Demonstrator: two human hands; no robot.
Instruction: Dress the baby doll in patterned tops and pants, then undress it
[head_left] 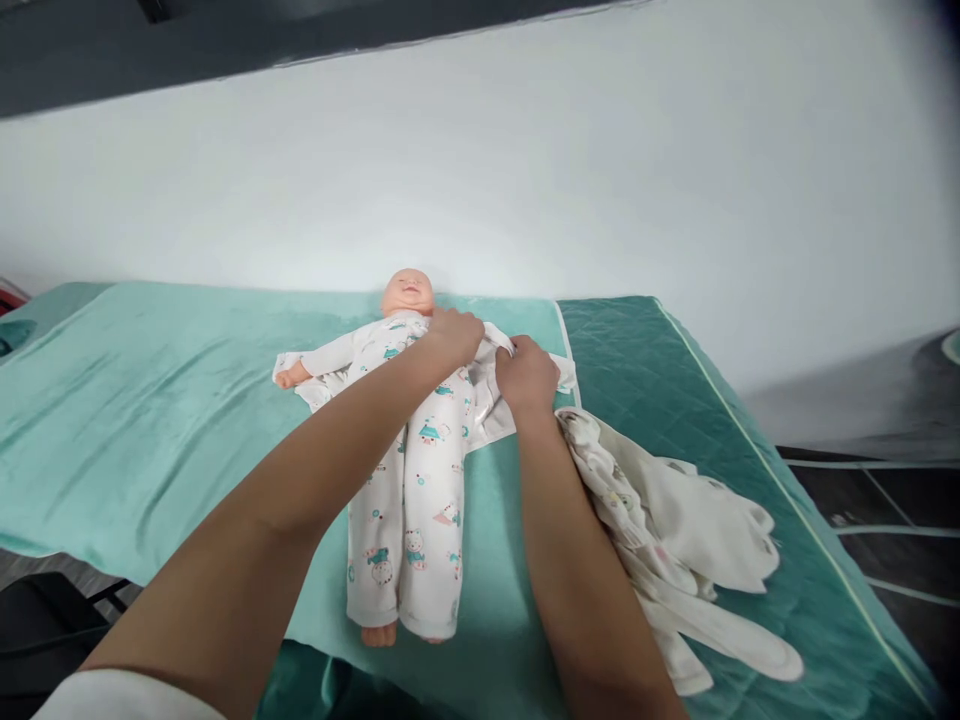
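A baby doll [409, 291] lies on its back, its head toward the wall. It has on white printed pants [431, 500] with teal animal figures, and its bare feet stick out at the near end. A white baby shirt [487, 415] is spread under and around its upper body; one sleeve covers the arm at the left, where the doll's hand shows. My left hand [457, 335] is closed at the doll's shoulder on the right, by the shirt. Just to its right, my right hand [527, 375] grips the shirt's sleeve cloth. The doll's arm on that side is hidden.
Crumpled off-white baby clothes [675, 530] lie to the right of my right forearm. Under the doll is a light green blanket [187, 400], over a darker green quilted cover [622, 350]. A white wall [480, 170] stands behind the bed. A black chair [52, 630] is at lower left.
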